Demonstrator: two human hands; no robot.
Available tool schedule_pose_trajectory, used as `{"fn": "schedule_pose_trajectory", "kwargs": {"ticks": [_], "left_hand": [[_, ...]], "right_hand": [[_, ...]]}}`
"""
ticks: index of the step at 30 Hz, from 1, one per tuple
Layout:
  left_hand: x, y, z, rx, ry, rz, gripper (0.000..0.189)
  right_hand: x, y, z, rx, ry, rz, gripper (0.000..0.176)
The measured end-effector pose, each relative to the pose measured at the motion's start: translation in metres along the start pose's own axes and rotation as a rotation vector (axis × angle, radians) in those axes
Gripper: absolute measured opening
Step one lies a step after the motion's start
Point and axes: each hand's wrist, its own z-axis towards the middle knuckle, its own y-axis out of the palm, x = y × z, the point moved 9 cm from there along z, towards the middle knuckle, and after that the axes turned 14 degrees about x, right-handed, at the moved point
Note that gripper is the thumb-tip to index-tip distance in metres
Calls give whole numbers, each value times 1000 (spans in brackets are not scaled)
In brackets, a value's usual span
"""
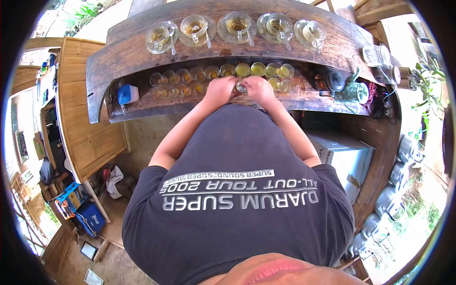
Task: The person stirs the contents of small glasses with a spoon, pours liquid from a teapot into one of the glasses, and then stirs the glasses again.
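My left hand (220,90) and my right hand (258,89) meet at the lower shelf of a dark wooden counter, fingers closed around the sides of a small clear glass (241,87). Its round rim shows between the fingertips; the rest is hidden by my hands. Just behind stands a row of small glasses with yellow to amber liquid, among them a yellow-green one (242,71). A front row runs to both sides of my hands, with an amber glass (197,88) to the left and a yellow one (274,84) to the right.
Along the upper counter (128,42) stand several glass cups on saucers with spoons, such as the middle cup (237,23). A blue-lidded container (127,94) sits at the shelf's left end. Glass mugs (356,92) and a jar (376,55) stand at the right.
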Motion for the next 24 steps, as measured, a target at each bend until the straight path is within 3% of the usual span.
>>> {"fn": "schedule_pose_trajectory", "kwargs": {"ticks": [5, 11, 24], "left_hand": [[1, -1, -1, 19, 11, 16, 59], [0, 0, 0, 15, 31, 9, 58], [-2, 2, -1, 3, 12, 12, 60]], "right_hand": [[7, -3, 4, -5, 51, -68, 11], [-2, 3, 0, -24, -53, -17, 11], [13, 1, 3, 10, 43, -12, 12]]}}
